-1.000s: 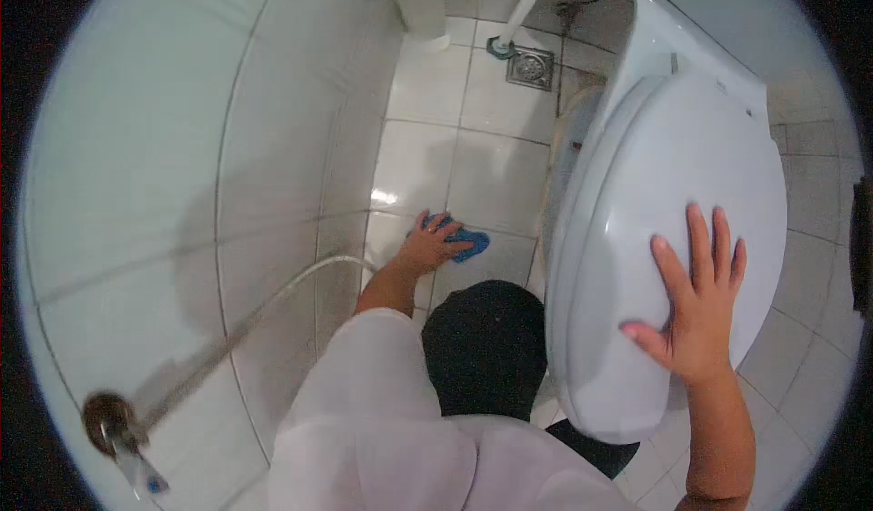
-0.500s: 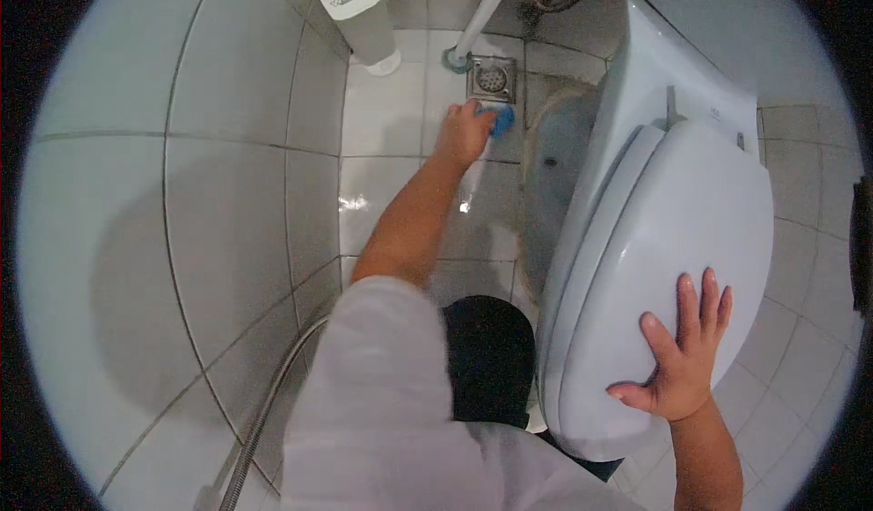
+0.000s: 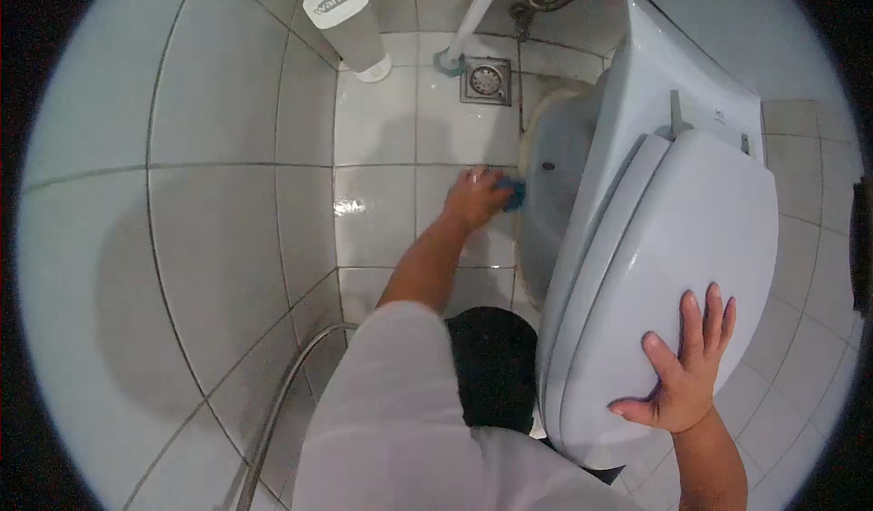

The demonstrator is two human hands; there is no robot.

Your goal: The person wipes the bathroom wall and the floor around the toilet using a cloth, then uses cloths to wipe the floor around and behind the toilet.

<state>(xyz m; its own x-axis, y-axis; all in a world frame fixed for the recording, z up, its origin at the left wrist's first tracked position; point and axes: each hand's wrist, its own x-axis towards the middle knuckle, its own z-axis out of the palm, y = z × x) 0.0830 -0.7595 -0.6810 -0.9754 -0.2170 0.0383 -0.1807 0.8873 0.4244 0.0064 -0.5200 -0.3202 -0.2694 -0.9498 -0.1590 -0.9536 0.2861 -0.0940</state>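
Observation:
My left hand (image 3: 476,199) is closed on a small blue scrubber (image 3: 514,195), pressed low against the white floor tiles (image 3: 377,211) beside the toilet base (image 3: 561,202). Fingers cover much of the scrubber, so its full shape is hidden. On the closed toilet lid (image 3: 650,256), my right hand (image 3: 687,375) lies flat with its fingers spread, holding nothing.
A square metal floor drain (image 3: 486,81) lies at the back, with a white pipe (image 3: 473,20) just left of it. In the back left corner stands a white container (image 3: 350,29). A metal hose (image 3: 282,402) hangs along the left tiled wall (image 3: 214,238).
My left hand has pulled the blue scrubber back from near the drain, toward me and slightly right, to beside the toilet base. My right hand stays on the lid.

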